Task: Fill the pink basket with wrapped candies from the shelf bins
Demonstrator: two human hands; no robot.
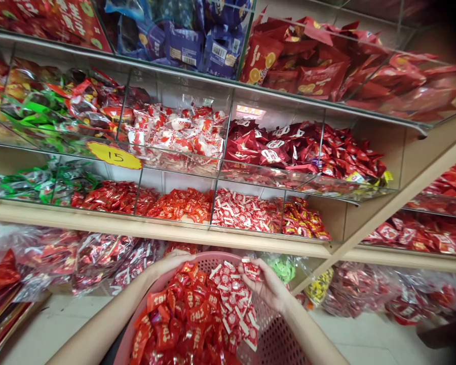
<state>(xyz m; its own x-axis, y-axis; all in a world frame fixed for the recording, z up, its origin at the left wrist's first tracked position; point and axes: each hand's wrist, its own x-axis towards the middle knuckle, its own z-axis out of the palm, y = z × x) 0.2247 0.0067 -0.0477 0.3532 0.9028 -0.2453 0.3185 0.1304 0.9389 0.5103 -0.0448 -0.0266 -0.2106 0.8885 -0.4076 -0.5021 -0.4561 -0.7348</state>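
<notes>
A pink perforated plastic basket (289,332) is in front of me, tilted toward the shelves. My left hand (171,263) is closed on its far left rim, the fingers partly hidden behind it. Inside, red wrapped candies (192,309) with gold lettering fill the left and middle. Beside them lies a pile of red-and-white wrapped candies (235,304). Above that pile, at the basket's right side, my right hand (269,286) pinches a red-and-white wrapped candy (251,269) between thumb and fingers.
Glass-fronted shelves hold wrapped candies in compartments, including red-and-white ones (243,209) and orange-red ones (186,203). A yellow price tag (114,155) reads 15. A wooden ledge (167,228) runs just beyond the basket. Clear bags of candies (102,261) sit beneath it.
</notes>
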